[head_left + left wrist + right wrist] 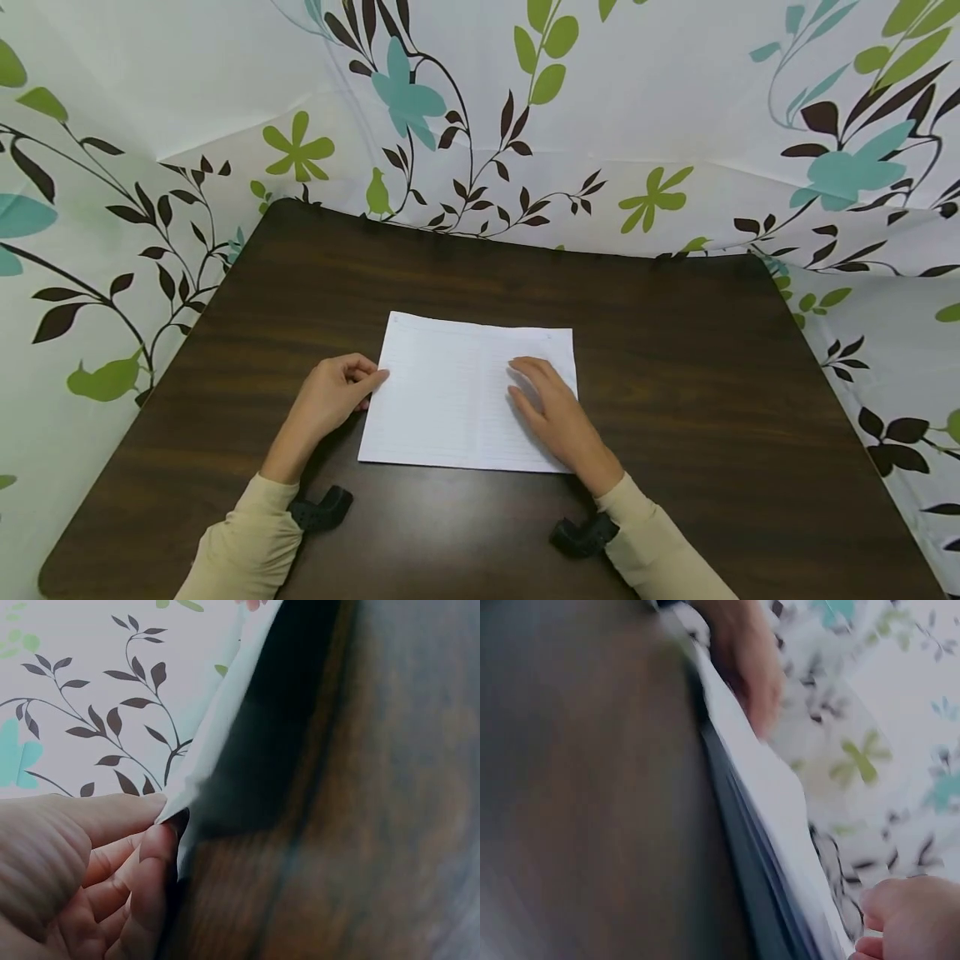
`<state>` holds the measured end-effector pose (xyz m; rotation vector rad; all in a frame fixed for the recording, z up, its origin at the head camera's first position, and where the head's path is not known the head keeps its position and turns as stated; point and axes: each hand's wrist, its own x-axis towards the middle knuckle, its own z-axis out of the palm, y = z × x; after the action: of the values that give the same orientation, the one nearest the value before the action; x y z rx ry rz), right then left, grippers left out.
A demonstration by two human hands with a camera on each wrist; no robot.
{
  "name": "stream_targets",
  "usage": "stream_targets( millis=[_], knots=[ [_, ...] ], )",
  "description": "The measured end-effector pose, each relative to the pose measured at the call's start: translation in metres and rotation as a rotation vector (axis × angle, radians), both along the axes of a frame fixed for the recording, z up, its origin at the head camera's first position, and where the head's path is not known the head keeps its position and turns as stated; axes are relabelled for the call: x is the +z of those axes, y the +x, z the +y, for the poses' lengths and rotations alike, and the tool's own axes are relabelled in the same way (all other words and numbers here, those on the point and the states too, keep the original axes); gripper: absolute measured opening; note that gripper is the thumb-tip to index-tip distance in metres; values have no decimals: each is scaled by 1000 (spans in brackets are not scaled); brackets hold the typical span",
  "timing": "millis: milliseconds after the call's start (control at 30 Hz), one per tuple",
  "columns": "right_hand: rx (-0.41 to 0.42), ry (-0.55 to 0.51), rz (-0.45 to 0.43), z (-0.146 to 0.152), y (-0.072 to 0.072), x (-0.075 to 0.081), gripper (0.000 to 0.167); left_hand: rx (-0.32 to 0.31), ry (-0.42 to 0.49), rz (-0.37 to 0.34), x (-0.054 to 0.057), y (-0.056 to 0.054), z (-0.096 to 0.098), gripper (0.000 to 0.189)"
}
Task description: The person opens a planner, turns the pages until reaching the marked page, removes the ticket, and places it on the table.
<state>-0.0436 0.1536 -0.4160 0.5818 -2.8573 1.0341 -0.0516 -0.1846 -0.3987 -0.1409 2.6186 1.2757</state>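
An open notebook (pixel 442 400) with faintly lined white pages lies on the dark wooden table. At its left edge my left hand (pixel 335 390) pinches the page between thumb and index finger. The left wrist view shows the thumb on top of the page edge (pixel 210 757), with the curled fingers (pixel 154 862) beneath. My right hand (pixel 553 410) is over the right page, thumb and fingers relaxed and apart, nothing gripped. From the side, the right wrist view shows the notebook's stacked sheets (pixel 765 802), with the right hand (pixel 919 919) at the lower right.
The brown table (pixel 675 375) extends around the notebook on all sides. Behind it and at both sides hangs a white cloth (pixel 480 75) printed with leaves and flowers. Black wrist mounts (pixel 322 510) sit on both cream sleeves (pixel 243 542).
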Motion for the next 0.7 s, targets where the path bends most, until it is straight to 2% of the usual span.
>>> stream_targets(
  millis=[100,200,367,467,567,700],
  knots=[
    [-69,12,-17,17,-8,-1,38,-3,11,8,-2,1,0,26],
    [-135,76,-14,30,-15,-1,39,3,15,11,-3,1,0,26],
    [-253,225,-53,41,-21,-5,55,1,11,12,-2,3,0,26],
    [-286,257,-84,42,-22,-5,60,-5,4,18,-2,3,1,25],
    [-296,270,-60,40,-21,-4,56,-5,-3,25,-1,3,1,25],
    [-302,294,45,38,-18,-5,44,-9,-6,29,-1,2,1,24]
  ],
)
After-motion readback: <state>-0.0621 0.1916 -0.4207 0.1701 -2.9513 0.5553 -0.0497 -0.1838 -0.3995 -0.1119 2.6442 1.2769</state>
